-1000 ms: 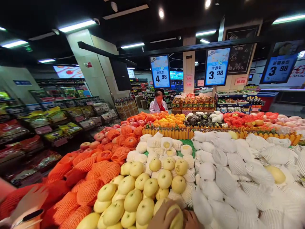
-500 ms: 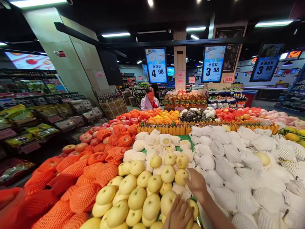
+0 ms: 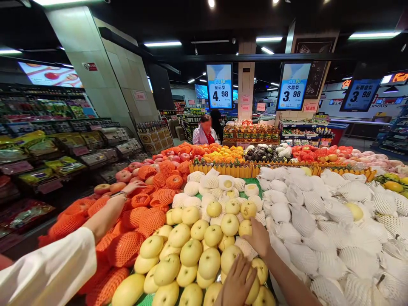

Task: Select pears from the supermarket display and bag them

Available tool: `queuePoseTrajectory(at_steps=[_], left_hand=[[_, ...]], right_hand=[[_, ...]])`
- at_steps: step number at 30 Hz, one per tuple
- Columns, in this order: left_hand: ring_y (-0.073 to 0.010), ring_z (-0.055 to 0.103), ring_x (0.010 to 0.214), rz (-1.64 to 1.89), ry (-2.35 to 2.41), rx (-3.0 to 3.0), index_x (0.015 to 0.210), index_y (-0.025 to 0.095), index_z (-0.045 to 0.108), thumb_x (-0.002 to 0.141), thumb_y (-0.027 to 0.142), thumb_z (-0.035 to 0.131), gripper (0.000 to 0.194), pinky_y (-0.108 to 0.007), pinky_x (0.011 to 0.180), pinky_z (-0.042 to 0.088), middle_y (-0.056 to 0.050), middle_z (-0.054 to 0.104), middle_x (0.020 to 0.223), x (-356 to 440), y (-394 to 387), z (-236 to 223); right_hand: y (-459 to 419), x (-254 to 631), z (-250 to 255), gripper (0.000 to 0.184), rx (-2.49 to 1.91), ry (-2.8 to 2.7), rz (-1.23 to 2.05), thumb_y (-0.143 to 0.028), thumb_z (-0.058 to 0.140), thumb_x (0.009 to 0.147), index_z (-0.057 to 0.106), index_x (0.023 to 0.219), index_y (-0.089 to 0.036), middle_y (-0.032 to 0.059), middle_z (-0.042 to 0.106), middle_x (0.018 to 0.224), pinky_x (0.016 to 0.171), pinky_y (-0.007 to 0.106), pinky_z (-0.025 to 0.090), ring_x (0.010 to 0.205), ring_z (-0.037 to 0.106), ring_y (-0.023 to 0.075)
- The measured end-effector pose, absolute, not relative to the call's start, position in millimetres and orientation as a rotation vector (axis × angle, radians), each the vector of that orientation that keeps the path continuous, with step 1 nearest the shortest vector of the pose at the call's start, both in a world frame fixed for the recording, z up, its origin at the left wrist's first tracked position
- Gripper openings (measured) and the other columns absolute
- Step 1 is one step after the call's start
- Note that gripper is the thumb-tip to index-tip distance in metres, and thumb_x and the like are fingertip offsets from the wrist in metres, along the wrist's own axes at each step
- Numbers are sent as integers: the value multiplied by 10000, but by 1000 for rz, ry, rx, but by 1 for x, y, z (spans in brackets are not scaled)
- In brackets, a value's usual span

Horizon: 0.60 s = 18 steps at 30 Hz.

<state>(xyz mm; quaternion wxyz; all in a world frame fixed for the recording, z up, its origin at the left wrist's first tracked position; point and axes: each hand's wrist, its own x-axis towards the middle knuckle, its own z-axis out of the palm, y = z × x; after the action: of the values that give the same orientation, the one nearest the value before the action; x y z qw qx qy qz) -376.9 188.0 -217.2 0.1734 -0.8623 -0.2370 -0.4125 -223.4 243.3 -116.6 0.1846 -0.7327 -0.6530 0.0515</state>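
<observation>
Yellow pears (image 3: pixel 191 251) are heaped in front of me. My right hand (image 3: pixel 259 240) reaches in from the lower right, with its thumb and fingers around the right side of a small pear (image 3: pixel 245 228). A pear in a white foam net (image 3: pixel 245 247) lies just below that thumb. My left hand (image 3: pixel 237 281) lies over pears at the bottom of the view, fingers stretched out. It is beside a large pear (image 3: pixel 230 258) and partly covers another behind its fingers.
Another person's hand (image 3: pixel 135 187), in a white sleeve (image 3: pixel 54 267), touches fruit at the left. Red-netted fruit (image 3: pixel 126 248) lies left, white-wrapped fruit (image 3: pixel 318 238) right. A low yellow fence (image 3: pixel 223 170) runs behind. A person (image 3: pixel 205 131) is beyond the display.
The other person's white-sleeved arm has come in from the left and reaches over the red-netted fruit. My hands stay in nearly the same places on the pears. The view has shifted slightly.
</observation>
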Motion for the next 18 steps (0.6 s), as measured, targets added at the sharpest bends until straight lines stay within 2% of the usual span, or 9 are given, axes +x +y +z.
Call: queuePoseTrajectory(at_steps=[3,5,8,10,12,13,15,16,18], left_hand=[[-224,673,1163,-997,-645,-2552,1254,144,648,1051,396,466,371,-412,1035,522,-42,765,1186,-384,190,-218],[-240,687,1164,-938,-632,-2585,1260,108,657,1030,381,494,393,-404,1030,565,-77,765,1194,-386,191,-218],[-258,714,1114,-896,-621,-2714,1251,120,676,962,291,528,367,-401,1084,578,-94,774,1134,-389,190,-206],[-278,694,1156,-878,-632,-2913,1322,129,628,909,309,559,456,-442,1175,518,-101,752,1181,-394,190,-187],[-300,668,1177,-1003,-734,-3125,1359,191,578,819,397,667,584,-508,1245,423,-88,723,1219,-402,192,-164],[-307,662,1157,-1138,-815,-3195,1336,243,572,732,438,748,659,-541,1260,384,-69,714,1202,-407,196,-152],[-323,649,1105,-1446,-978,-3187,1256,298,580,550,450,843,769,-597,1231,381,-48,693,1152,-420,213,-133],[-328,640,1101,-1572,-1090,-3121,1242,298,577,522,439,853,784,-602,1200,405,-53,681,1157,-427,226,-126],[-337,594,1213,-1591,-1437,-2957,1318,266,524,632,411,810,758,-542,1127,472,-102,630,1304,-444,261,-118]], right_hand=[[225,-216,-123,641,-1978,-1807,83,-147,729,782,515,1385,-111,208,627,1372,1111,486,499,1293,584,370],[211,-211,-124,584,-1912,-1796,34,-231,661,861,500,1408,-104,203,591,1429,1154,477,479,1343,550,347],[190,-204,-125,504,-1805,-1752,-30,-349,544,944,528,1392,-119,187,630,1376,1086,500,548,1285,601,338],[177,-200,-127,468,-1741,-1697,-53,-385,511,957,570,1365,-163,158,664,1336,1010,508,601,1219,651,331],[164,-194,-135,428,-1708,-1651,-42,-412,502,964,616,1326,-214,124,693,1300,971,509,625,1172,683,324],[157,-191,-141,410,-1700,-1640,-25,-425,499,964,636,1307,-247,105,707,1279,965,511,630,1156,693,323],[146,-184,-160,385,-1707,-1671,64,-422,496,950,667,1283,-330,64,725,1254,992,505,624,1159,697,320],[141,-181,-171,393,-1725,-1731,146,-399,511,925,676,1281,-377,45,724,1264,1020,491,613,1178,691,316],[135,-176,-196,451,-1770,-1903,339,-330,593,819,713,1235,-454,17,730,1256,1050,440,597,1191,686,312]])
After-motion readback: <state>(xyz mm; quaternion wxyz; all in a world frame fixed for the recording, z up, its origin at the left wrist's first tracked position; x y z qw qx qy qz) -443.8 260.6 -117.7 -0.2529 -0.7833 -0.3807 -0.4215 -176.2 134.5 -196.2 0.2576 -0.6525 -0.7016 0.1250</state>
